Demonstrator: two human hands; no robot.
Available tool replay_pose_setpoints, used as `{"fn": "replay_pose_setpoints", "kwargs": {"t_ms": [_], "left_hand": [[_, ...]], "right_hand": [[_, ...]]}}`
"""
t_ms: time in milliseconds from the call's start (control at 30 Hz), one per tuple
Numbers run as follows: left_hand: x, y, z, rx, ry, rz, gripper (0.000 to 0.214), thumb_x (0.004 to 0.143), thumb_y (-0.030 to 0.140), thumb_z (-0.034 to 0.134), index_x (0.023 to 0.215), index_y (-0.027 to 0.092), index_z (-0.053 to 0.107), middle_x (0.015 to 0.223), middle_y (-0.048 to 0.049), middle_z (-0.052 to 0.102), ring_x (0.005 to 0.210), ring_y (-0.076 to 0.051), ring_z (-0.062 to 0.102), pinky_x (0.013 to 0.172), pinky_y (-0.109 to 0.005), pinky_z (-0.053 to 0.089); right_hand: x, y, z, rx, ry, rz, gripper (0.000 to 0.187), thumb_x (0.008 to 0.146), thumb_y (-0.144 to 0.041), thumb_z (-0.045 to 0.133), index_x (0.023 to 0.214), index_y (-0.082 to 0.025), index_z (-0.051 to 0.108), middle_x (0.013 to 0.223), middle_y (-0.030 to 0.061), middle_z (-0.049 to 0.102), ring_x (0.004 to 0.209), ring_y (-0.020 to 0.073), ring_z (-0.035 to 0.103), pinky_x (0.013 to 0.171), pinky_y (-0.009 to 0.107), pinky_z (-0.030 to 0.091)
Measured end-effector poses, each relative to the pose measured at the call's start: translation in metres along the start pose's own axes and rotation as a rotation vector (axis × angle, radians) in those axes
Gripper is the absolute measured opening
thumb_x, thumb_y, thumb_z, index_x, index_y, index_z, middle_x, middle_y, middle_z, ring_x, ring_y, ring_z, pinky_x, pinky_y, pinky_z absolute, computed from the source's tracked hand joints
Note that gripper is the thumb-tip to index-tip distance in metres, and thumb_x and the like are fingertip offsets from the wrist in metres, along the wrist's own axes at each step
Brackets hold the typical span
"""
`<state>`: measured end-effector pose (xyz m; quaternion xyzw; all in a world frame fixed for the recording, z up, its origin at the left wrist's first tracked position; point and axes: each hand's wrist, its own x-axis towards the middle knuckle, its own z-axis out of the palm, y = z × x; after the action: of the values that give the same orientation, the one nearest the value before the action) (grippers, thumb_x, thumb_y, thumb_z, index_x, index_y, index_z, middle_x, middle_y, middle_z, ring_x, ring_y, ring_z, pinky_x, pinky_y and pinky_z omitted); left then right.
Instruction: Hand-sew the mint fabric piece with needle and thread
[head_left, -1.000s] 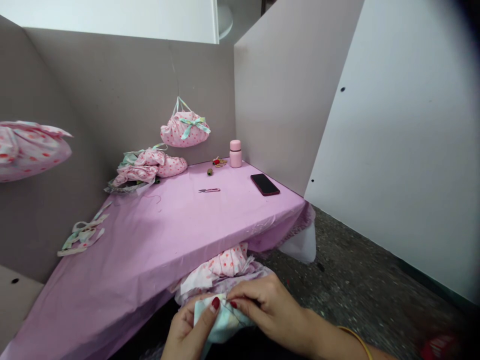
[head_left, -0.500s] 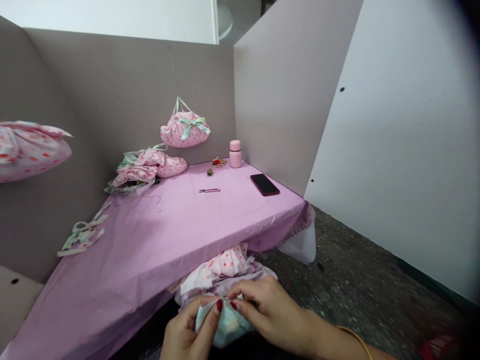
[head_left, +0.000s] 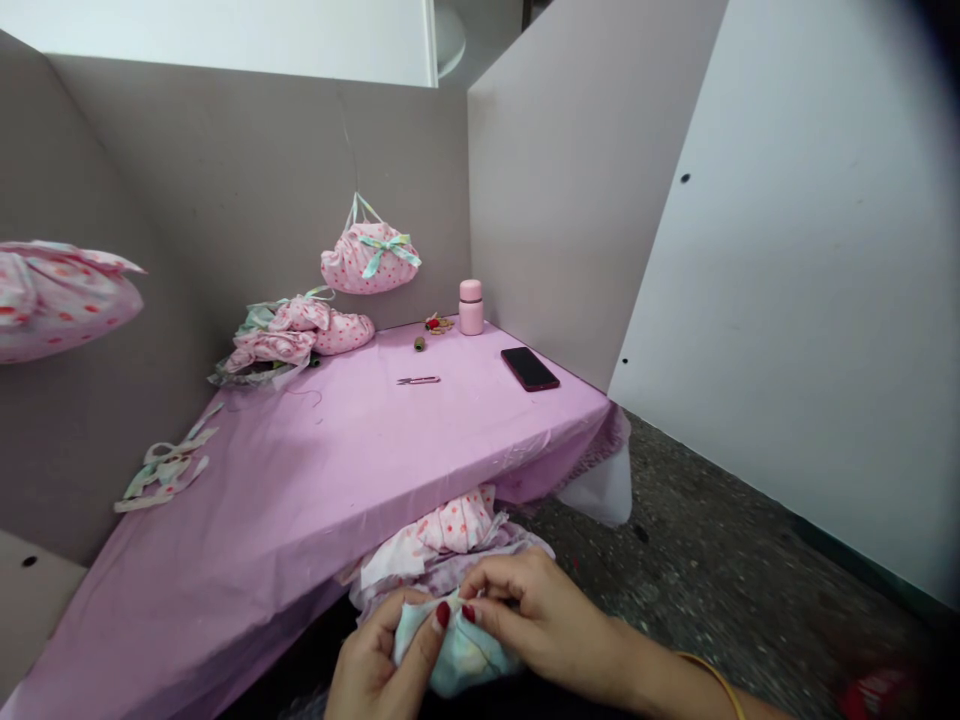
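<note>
1. the hands work at a fold along the top of the pale blue cloth [head_left: 459,658]. to do this well, it looks best to keep the two pinches close together and the tension even, so the layers neither slip nor pucker.
2. the left hand [head_left: 379,652] is closed around the cloth's left side, its thumb pressed upright against the fold, and it grasps the bundle firmly.
3. the right hand [head_left: 544,625] comes in from the right, with its fingers curled and its fingertips [head_left: 495,590] pinching the top of the cloth. a gold bangle [head_left: 709,683] sits on the wrist behind it.
4. the cloth lies between the hands, with its lower part hanging free below them. a pink dotted cloth [head_left: 457,522] sits just beyond, touching the blue cloth's far side.
5. further ahead of the hands, a pink table [head_left: 300,480] holds small snips [head_left: 418,380], a phone [head_left: 529,369] and a pink flask [head_left: 471,307]. a tied dotted bag [head_left: 370,258] hangs above them.
</note>
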<state>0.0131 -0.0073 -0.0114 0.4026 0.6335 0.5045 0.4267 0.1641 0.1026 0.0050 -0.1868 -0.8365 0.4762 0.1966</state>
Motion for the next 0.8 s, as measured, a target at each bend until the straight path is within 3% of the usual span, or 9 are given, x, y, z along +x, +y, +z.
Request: {"fn": "replay_pose_setpoints", "kwargs": {"t_ms": [400, 800], "left_hand": [[-0.0018, 0.0099, 0.0037, -0.314, -0.119, -0.086, 0.027, 0.077, 0.044, 0.064, 0.082, 0.019, 0.072, 0.063, -0.0001, 0.063, 0.06, -0.016, 0.051, 0.064, -0.027, 0.043], [0.0, 0.0063, 0.0028, -0.328, -0.1, -0.1, 0.028, 0.075, 0.045, 0.067, 0.081, 0.018, 0.072, 0.063, -0.0014, 0.065, 0.059, -0.016, 0.053, 0.061, -0.027, 0.043]], "right_hand": [[0.002, 0.0081, -0.0022, 0.319, -0.091, 0.113, 0.018, 0.082, -0.023, 0.058, 0.083, -0.008, 0.068, 0.056, -0.0043, 0.046, 0.049, 0.0059, 0.036, 0.045, 0.016, 0.028], [0.0005, 0.006, 0.0, 0.374, -0.073, 0.148, 0.021, 0.082, -0.029, 0.059, 0.084, -0.01, 0.068, 0.06, -0.002, 0.051, 0.051, 0.0068, 0.038, 0.046, 0.017, 0.029]]}}
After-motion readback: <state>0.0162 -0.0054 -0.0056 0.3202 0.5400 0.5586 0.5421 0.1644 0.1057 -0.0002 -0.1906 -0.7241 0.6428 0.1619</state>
